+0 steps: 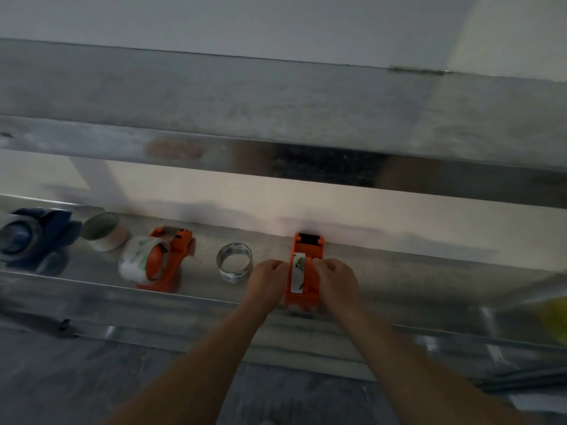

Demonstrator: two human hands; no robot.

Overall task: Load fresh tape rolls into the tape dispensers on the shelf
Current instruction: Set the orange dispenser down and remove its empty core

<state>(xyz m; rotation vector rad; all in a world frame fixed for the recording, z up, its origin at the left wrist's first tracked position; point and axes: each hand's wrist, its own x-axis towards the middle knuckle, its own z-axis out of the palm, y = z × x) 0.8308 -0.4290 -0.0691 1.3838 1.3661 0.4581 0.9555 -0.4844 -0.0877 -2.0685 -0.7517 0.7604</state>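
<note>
Left hand (268,271) and right hand (335,279) clamp curled fingers on the tape roll (298,274) between them; uneven pressure could seat it crooked in the orange dispenser (308,246).

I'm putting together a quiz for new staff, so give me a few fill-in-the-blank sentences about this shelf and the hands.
1. The left hand and right hand grip a dispenser coloured ____.
2. The far-left dispenser on the shelf is ____.
3. The loose clear roll stands to the ____ of the left hand.
Missing words: orange; blue; left.
</note>
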